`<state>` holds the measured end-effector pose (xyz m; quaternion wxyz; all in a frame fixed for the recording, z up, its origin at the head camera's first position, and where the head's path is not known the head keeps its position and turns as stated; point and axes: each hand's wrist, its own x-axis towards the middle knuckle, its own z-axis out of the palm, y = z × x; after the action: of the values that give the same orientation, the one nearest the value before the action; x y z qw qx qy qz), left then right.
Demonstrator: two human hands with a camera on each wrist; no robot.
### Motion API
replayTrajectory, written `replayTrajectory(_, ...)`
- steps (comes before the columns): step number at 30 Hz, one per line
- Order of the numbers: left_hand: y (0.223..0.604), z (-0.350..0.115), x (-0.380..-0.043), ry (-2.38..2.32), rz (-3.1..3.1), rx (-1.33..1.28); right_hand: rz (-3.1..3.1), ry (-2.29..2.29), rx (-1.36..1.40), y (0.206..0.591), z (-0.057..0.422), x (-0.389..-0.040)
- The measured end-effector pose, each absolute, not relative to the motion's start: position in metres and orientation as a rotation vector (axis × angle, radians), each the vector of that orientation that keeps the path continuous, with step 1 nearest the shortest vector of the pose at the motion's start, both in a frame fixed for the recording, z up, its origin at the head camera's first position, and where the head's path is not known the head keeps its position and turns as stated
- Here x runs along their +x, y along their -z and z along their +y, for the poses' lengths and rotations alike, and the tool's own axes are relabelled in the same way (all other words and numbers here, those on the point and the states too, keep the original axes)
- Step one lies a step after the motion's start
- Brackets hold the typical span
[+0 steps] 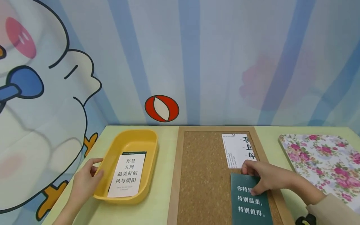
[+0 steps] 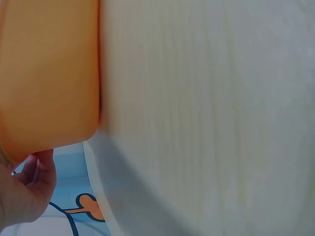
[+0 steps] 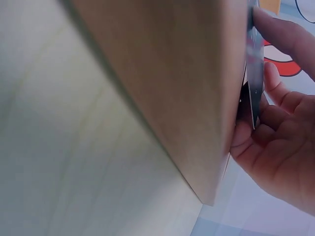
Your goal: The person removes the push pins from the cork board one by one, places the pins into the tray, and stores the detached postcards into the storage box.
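My R hand [image 1: 265,177] pinches green text card [image 1: 248,204] nr. top edge over corkboard [image 1: 206,175]; L hand [image 1: 84,178] grips yellow tray [image 1: 137,145] rim, prob. steadying.

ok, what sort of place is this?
Likely a children's activity corner or a staged set, can't tell which: cartoon-printed wall, with a corkboard and a yellow tray on a pale green table.

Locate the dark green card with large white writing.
In the head view, the green card is at lower right, in the right grip, over the right side of the corkboard, just below the white card lying there.
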<state>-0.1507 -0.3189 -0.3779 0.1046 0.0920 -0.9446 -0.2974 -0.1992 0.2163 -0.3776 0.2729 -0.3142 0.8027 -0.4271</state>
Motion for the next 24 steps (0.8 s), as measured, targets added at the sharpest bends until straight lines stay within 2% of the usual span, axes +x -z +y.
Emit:
replayTrajectory(6, 0.378, -0.315, -0.155, 0.883, -2.762, 0.243, 2.187, 1.172, -0.856, 0.373, 0.222, -0.204)
replayTrajectory(24, 0.378, -0.315, -0.153, 0.915, -2.778, 0.281, 1.985, 1.430, -0.627, 0.377, 0.236, -0.202)
